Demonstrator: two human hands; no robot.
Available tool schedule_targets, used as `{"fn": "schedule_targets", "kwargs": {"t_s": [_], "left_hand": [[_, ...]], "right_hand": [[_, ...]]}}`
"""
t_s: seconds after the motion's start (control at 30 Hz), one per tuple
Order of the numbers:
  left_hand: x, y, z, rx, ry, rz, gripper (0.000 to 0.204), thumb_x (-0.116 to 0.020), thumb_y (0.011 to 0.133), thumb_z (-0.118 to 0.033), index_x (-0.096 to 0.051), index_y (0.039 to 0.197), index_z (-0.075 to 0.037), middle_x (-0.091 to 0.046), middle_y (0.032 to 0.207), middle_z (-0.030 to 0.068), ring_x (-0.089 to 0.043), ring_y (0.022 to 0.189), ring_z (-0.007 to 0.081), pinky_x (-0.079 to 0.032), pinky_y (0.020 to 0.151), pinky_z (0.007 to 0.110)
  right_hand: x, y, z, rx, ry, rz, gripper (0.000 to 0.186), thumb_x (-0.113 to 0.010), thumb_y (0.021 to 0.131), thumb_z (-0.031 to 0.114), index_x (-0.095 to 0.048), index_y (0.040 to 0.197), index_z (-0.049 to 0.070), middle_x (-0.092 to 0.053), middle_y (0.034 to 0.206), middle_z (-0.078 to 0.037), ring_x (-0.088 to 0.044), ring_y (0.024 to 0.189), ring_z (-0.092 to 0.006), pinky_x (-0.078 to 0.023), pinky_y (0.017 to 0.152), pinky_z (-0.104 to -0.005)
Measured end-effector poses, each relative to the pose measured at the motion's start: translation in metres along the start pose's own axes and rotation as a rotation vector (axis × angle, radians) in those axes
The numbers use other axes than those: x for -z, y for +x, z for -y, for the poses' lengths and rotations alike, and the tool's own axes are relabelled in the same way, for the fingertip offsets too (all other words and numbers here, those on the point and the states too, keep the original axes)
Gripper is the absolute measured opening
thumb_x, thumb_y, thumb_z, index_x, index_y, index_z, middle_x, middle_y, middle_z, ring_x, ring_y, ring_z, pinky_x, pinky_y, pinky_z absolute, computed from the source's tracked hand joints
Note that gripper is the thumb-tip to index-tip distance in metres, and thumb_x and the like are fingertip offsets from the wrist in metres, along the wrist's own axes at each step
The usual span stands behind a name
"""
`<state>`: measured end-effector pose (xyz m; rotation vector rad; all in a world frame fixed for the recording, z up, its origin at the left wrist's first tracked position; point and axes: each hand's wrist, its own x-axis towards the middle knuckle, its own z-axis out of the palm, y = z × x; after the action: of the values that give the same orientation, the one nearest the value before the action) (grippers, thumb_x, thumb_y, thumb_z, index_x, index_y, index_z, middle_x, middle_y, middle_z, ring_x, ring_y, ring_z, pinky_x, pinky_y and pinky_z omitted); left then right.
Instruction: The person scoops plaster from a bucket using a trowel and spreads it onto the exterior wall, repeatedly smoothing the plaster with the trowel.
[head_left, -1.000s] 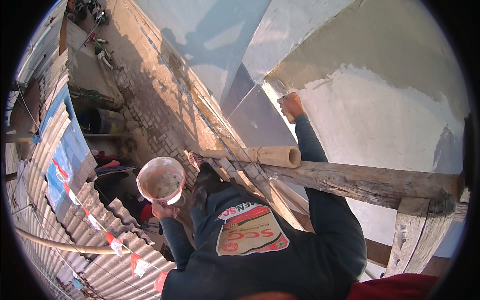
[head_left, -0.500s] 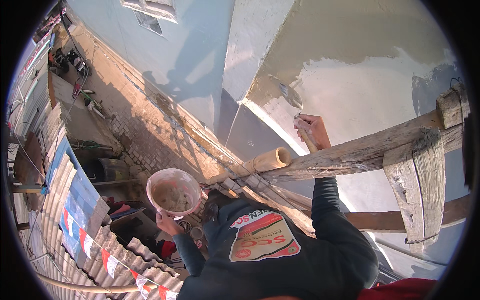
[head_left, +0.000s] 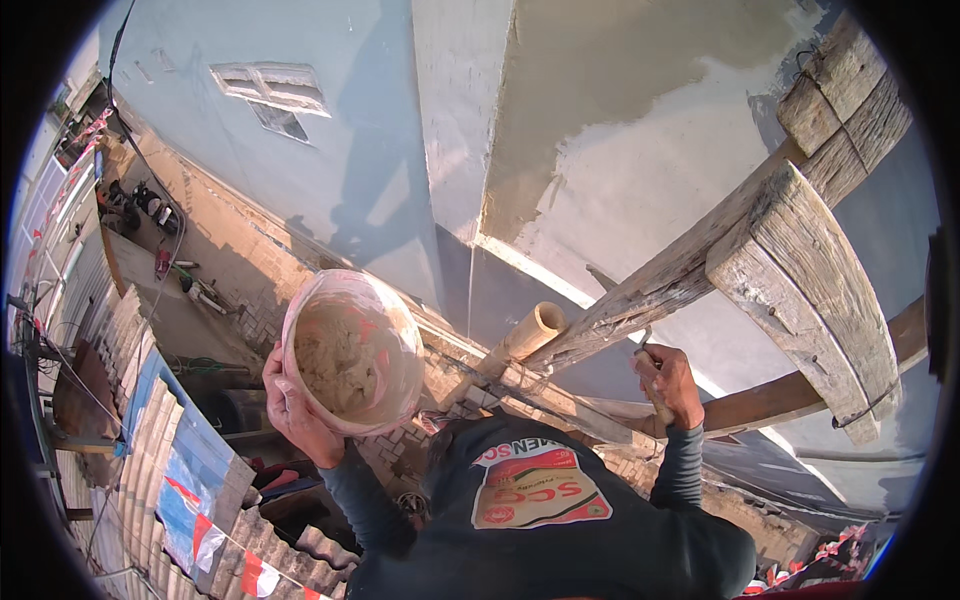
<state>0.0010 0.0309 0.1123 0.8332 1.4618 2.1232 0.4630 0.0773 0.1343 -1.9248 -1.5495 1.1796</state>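
My left hand (head_left: 300, 415) grips the rim and side of a pinkish-white bucket (head_left: 405, 345), tilted so its inside shows. Wet grey-beige mortar (head_left: 338, 368) lies in the bottom and smears its walls. On the right, my right hand (head_left: 672, 385) is closed round the wooden handle of a trowel (head_left: 652, 383). The wooden beam hides most of its blade; a dark tip sticks out past the beam's far edge. Beyond it, the wall (head_left: 600, 90) carries a darker fresh coat in its upper part and a paler surface below.
A weathered wooden beam (head_left: 670, 255) crosses between me and the wall, with a thick plank (head_left: 805, 290) fixed across it. A bamboo pole (head_left: 535, 325) ends beside it. Far below runs a paved alley (head_left: 255, 310). Corrugated roofing (head_left: 130, 430) and red-and-white flags (head_left: 205, 540) lie at left.
My left hand has lifted the bucket up and closer. My right hand has drawn the trowel back from the wall, down to the near side of the beam. The view has shifted.
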Motion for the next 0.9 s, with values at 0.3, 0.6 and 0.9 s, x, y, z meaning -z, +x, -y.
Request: {"fn": "schedule_targets", "kwargs": {"t_s": [0.3,0.6,0.9], "left_hand": [[-0.053,0.031,-0.014,0.054,-0.284,0.168,0.057,-0.047,0.103,-0.037,-0.052,0.126,0.015,-0.062,0.122,0.0200,-0.061,0.110,0.0246,-0.046,0.099,0.037],[-0.091,0.044,-0.034,0.272,-0.348,0.231,0.057,-0.041,0.104,-0.041,-0.054,0.127,0.010,-0.060,0.125,0.0183,-0.057,0.116,0.0265,-0.042,0.103,0.041],[-0.065,0.063,-0.048,0.371,-0.362,-0.006,0.053,-0.038,0.106,-0.035,-0.056,0.123,0.012,-0.062,0.122,0.0189,-0.060,0.111,0.0266,-0.045,0.100,0.039]], "right_hand": [[0.049,-0.132,0.012,-0.250,-0.126,-0.090,0.041,-0.074,0.079,0.026,-0.065,0.105,-0.003,-0.064,0.075,-0.011,-0.060,0.064,-0.0173,-0.047,0.060,-0.0312],[0.022,-0.112,0.036,0.412,0.270,0.139,0.050,-0.085,0.072,0.024,-0.068,0.104,-0.009,-0.067,0.077,-0.010,-0.060,0.065,-0.0165,-0.046,0.063,-0.0267],[-0.155,0.002,0.048,0.935,-0.209,-0.094,0.037,-0.072,0.080,0.004,-0.063,0.114,-0.007,-0.067,0.095,-0.021,-0.068,0.081,-0.0345,-0.057,0.067,-0.0392]]}}
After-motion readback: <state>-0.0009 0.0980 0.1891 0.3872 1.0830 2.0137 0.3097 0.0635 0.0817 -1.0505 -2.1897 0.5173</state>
